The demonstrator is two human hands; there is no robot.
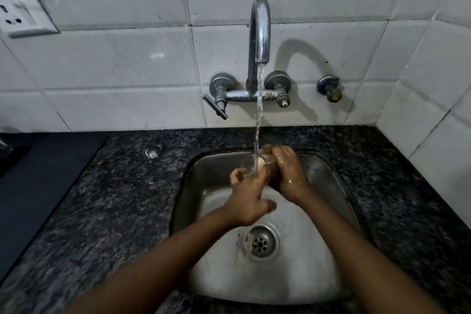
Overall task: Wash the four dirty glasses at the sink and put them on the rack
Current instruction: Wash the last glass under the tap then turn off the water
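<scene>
We tilt the glass point(257, 164) under the tap's stream point(258, 120); left hand point(248, 195) grips it, right hand point(288, 172) curls around its base for rinsing.

Bare forearms here, no sleeves in sight, no watch or rings, and both the left hand point(248, 195) and right hand point(289, 173) glisten wet with droplets

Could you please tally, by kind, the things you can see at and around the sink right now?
Glass: 1
Hands: 2, left hand, right hand
Tap: 1
Sink: 1
Drain: 1
Wall socket: 1
Total: 7
</scene>
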